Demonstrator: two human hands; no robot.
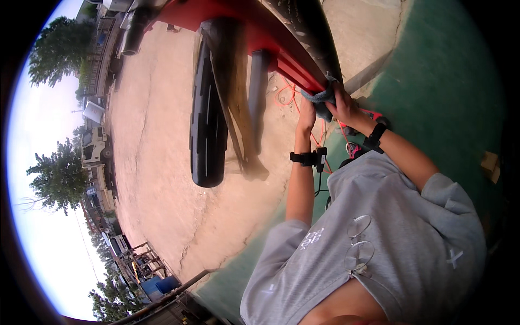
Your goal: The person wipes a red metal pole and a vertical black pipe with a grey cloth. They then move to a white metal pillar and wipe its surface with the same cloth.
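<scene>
Both my hands are at the near end of a red metal beam (295, 64), which slants in from the top. A grey-blue cloth (325, 95) is wrapped around or pressed against that end. My left hand (307, 112) is closed on the cloth from the left side. My right hand (344, 107) grips it from the right, its fingers curled over the upper part. Beside the beam runs a thick black tube-like part (310, 30). The fingertips are partly hidden behind the cloth.
A black tire-like part (208, 135) hangs beneath the beam, with brownish film (235, 92) beside it. An orange cord (285, 93) loops near my hands. Pale concrete meets green flooring (428, 92). A cardboard piece (490, 167) lies at right; a truck (95, 145) stands far left.
</scene>
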